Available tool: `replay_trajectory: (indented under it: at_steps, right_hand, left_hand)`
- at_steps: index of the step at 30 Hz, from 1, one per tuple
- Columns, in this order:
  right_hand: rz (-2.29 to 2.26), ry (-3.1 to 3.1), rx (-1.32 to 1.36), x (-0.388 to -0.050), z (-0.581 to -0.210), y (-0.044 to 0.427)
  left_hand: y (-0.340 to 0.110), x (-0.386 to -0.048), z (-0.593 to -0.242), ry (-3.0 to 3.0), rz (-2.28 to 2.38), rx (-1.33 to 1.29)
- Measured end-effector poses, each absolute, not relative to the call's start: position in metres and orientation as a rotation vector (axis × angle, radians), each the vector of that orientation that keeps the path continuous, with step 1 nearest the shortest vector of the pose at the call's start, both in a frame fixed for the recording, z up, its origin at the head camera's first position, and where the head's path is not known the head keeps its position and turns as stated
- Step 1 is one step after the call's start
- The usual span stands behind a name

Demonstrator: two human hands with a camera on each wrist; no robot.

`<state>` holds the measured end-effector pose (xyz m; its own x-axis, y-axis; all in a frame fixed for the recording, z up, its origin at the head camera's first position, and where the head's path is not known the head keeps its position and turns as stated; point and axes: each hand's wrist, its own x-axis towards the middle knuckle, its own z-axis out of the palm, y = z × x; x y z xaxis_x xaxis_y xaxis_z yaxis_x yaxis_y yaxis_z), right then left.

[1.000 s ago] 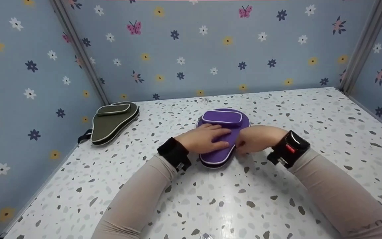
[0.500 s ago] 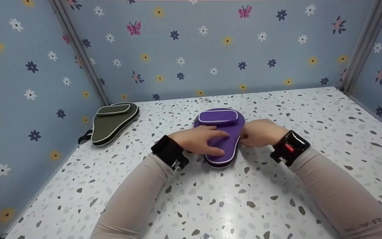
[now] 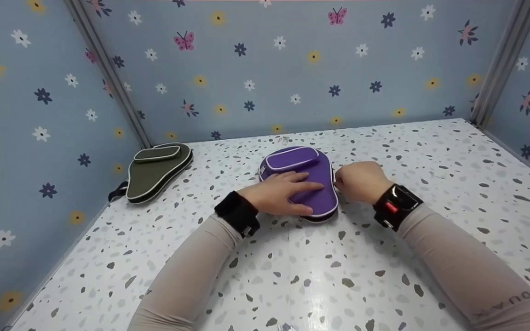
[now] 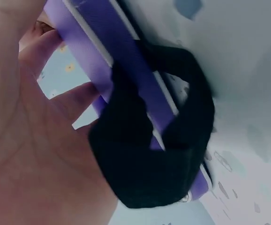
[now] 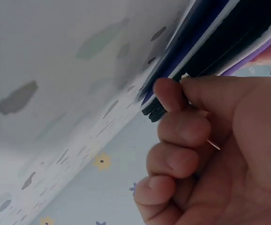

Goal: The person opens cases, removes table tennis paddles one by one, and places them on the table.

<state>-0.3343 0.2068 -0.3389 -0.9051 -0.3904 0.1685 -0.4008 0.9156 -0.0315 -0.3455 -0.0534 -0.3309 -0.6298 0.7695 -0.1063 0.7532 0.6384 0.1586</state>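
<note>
A purple paddle-shaped zip case [image 3: 318,193] with white piping and a raised front pocket lies flat on the table. My left hand [image 3: 283,193] rests across its face with the fingers spread. A black fabric loop [image 4: 149,183] on the case's side shows in the left wrist view. At the right edge of the case, my right hand [image 3: 361,180] has its fingers curled. The right wrist view shows thumb and forefinger pinching a small metal zipper pull [image 5: 185,76] on the black zipper side [image 5: 229,44]. Most of the pull is hidden by the fingers.
An olive green case [image 3: 152,177] of the same shape, with a black strap [image 3: 118,191], lies at the table's far left. Flower-patterned panels [image 3: 292,69] enclose the speckled table [image 3: 246,285] at the back and both sides.
The purple case has turned, its narrow end swinging right and its pocket end shifting left. My right hand has moved up along its right edge. The left hand stays on top.
</note>
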Motion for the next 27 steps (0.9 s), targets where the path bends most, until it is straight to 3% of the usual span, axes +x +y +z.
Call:
replay_trajectory:
  at_steps: [17, 27]
  right_hand:
    - [0.101, -3.193, 0.921, -0.315, -0.308, 0.210]
    - [0.040, -3.309, 0.952, -0.301, -0.295, 0.200]
  left_hand:
    - [-0.055, -0.345, -0.332, 2.701, 0.146, 1.209]
    - [-0.055, -0.346, -0.332, 2.698, 0.155, 1.177]
